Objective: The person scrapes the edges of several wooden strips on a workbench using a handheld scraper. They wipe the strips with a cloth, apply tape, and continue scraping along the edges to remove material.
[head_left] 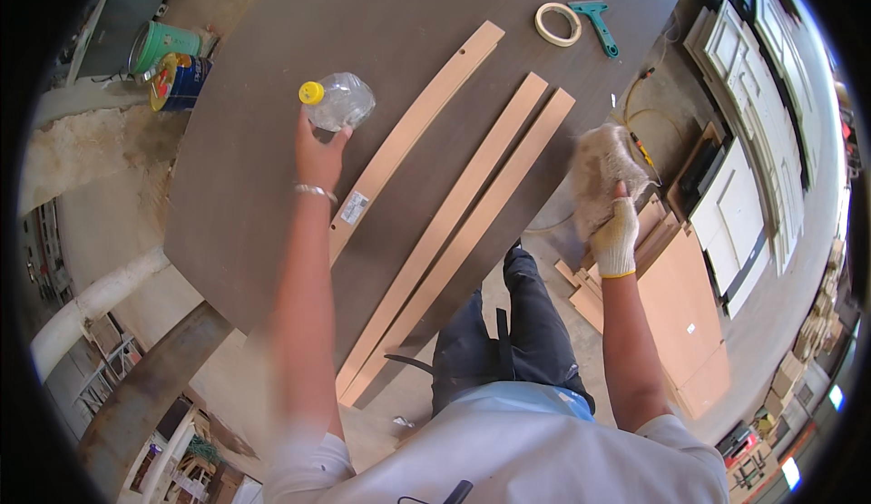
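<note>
My bare left hand (pixel 319 155) is closed around a clear plastic bottle (pixel 349 103) with a yellow cap, tilted over the dark table (pixel 236 177). In my right hand (pixel 617 239), which wears a white knitted glove, is a fuzzy beige cloth (pixel 599 176), held beyond the table's right edge. Between my hands lie three long light-brown strips. One strip (pixel 408 137), with a white label and small holes, is nearest the bottle. Two plainer strips (pixel 454 200) lie side by side, close to the table's near edge.
Toward the far right of the table are a roll of tape (pixel 543 25) and a teal scraper (pixel 599 28). White panels (pixel 730 214) and brown boards (pixel 685 313) lean or lie to the right. Green (pixel 168 48) and blue (pixel 186 82) cans stand at the left.
</note>
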The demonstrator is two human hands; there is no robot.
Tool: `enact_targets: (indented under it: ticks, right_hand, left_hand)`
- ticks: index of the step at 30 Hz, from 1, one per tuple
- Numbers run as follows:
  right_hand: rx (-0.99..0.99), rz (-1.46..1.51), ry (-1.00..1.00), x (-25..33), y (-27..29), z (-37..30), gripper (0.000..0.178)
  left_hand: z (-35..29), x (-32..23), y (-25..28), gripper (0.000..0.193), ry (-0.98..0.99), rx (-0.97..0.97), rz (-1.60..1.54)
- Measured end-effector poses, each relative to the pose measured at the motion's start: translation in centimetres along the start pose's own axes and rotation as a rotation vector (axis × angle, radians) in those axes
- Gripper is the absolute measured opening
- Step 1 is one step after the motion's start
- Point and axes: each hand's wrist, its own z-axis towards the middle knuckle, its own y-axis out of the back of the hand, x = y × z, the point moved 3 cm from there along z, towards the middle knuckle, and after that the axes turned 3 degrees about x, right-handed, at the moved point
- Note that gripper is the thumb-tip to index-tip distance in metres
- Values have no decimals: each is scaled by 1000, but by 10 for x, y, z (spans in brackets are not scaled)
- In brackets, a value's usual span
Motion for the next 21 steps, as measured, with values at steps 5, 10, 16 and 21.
enact_targets:
  ticks: [5,10,16,21]
  right_hand:
    - [336,-1922,719,-49,-54,-3,48]
    - [1258,-1753,328,-147,-117,-60,52]
    - [555,-1916,764,-30,-156,83,52]
    - [624,-1844,905,-37,-147,63,70]
  left_hand:
    - [-237,-24,-24,48,-175,-135,375]
    - [-340,28,-47,64,279,-87,798]
    - [-342,39,-49,69,276,-67,819]
    - [-346,40,-48,68,282,-53,824]
